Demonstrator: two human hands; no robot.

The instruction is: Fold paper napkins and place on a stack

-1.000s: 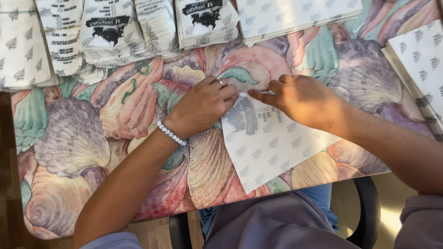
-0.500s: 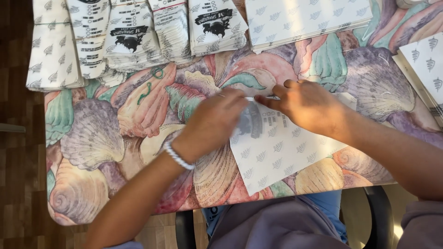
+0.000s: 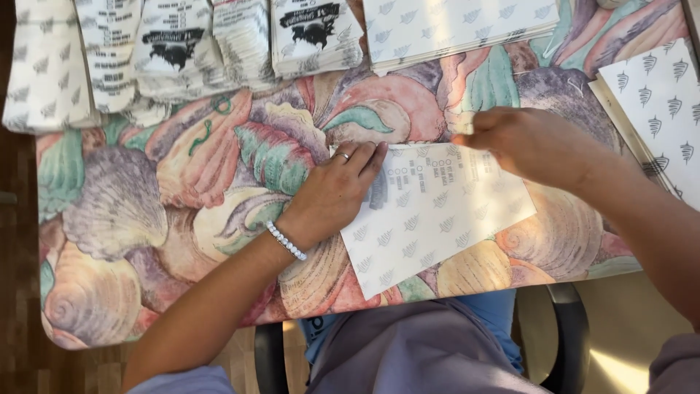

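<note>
While the left hand (image 3: pixel 332 193) lies flat, fingers extended, it presses on the left edge of a white paper sheet (image 3: pixel 437 219) printed with small leaf marks. This sheet lies tilted on the counter (image 3: pixel 146 211), which is covered in a shell-patterned cloth, near the front edge. The right hand (image 3: pixel 532 142) is curled, fingertips pinching the sheet's upper edge. A beaded bracelet (image 3: pixel 286 241) circles the left wrist. Stacks of folded printed bags (image 3: pixel 182 55) line the far side; further sheets (image 3: pixel 656 102) lie at right.
</note>
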